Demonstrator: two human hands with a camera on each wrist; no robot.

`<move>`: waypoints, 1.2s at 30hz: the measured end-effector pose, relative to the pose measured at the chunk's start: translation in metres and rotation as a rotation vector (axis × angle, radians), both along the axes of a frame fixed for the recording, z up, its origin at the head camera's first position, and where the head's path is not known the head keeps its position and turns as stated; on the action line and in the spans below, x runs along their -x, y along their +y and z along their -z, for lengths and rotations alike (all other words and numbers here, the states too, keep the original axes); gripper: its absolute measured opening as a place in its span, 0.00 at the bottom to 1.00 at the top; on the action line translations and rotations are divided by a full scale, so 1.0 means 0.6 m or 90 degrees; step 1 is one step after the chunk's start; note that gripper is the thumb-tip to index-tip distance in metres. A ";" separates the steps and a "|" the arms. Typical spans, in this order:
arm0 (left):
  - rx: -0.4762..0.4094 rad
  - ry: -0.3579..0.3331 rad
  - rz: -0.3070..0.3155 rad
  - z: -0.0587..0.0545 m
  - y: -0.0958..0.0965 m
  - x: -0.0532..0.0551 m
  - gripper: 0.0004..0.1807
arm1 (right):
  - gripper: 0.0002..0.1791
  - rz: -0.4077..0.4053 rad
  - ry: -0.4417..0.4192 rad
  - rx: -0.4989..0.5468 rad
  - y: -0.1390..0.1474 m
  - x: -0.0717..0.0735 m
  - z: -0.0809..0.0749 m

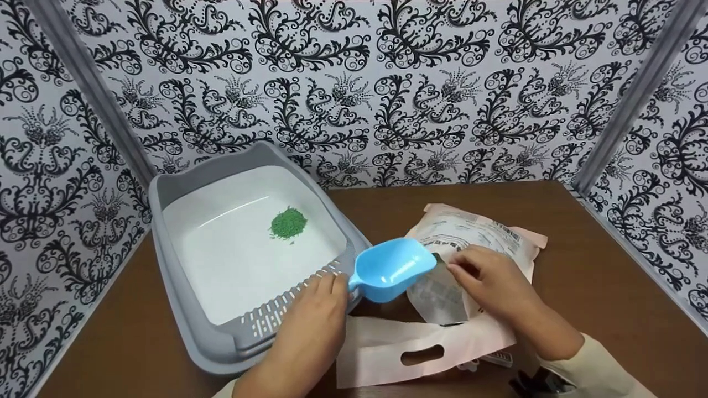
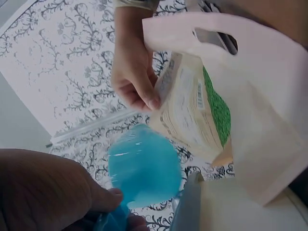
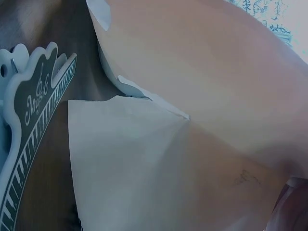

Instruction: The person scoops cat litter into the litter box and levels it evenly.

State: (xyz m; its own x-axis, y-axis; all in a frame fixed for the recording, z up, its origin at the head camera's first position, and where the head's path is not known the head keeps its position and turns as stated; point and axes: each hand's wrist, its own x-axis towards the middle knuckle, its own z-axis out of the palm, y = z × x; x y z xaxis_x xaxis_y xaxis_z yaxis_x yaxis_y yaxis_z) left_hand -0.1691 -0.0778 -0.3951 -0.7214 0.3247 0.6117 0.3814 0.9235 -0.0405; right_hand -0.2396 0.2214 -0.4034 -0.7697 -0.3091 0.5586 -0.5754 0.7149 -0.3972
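Note:
My left hand [image 1: 315,326] grips the handle of a light-blue scoop [image 1: 395,265], whose bowl shows bare inside and sits between the tray and the bag. With thumb and fingers, my right hand [image 1: 495,282] pinches the edge of a pale pink bag [image 1: 470,226] lying on the table. The bag's mouth gapes, and green granules [image 2: 219,113] show inside it in the left wrist view. A flap with a cut-out handle [image 1: 381,354] hangs toward me. Left of the hands stands a grey-and-white litter tray [image 1: 160,243] with a small heap of green granules [image 1: 289,223] on its floor.
The tray's slotted grey step [image 1: 271,315] lies beside my left forearm. Under the bag's near flap sits a music-themed holder with piano keys [image 3: 36,125]. A dark object [image 1: 539,384] is by my right sleeve. Patterned walls [image 1: 354,94] close off the back and sides.

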 end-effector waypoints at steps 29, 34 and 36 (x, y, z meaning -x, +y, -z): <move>0.171 0.023 -0.008 0.066 0.052 -0.014 0.11 | 0.08 -0.001 -0.005 0.002 0.000 0.002 0.009; 0.188 0.028 0.000 0.081 0.055 -0.011 0.11 | 0.08 -0.007 0.000 0.005 0.000 0.003 0.010; 0.192 0.023 0.000 0.085 0.056 -0.010 0.10 | 0.08 -0.006 -0.001 0.005 0.000 0.003 0.010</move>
